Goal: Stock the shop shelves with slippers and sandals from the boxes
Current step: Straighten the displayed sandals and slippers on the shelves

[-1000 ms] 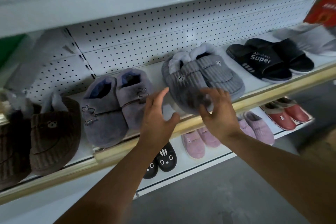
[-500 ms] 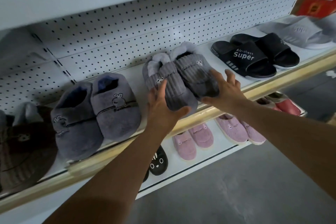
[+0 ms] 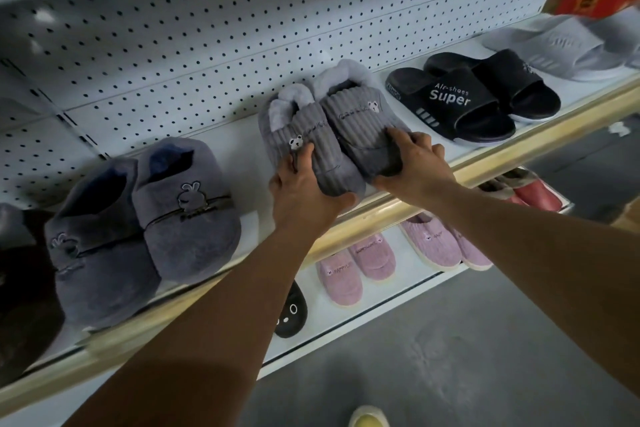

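1. The left hand (image 3: 304, 191) is gripping the toe of the left grey ribbed slipper (image 3: 304, 146), thumb curled under its near end and fingers on top.
2. The right hand (image 3: 414, 163) is clutching the toe of the right grey ribbed slipper (image 3: 360, 121), fingers curled over it.
3. Both slippers are lying side by side on the upper shelf (image 3: 485, 158), toes overhanging its near edge, between the blue-grey plush slippers (image 3: 145, 229) to the left and the black slides (image 3: 471, 100) to the right.
4. Pink slippers (image 3: 360, 267) are sitting on the lower shelf (image 3: 346, 326).
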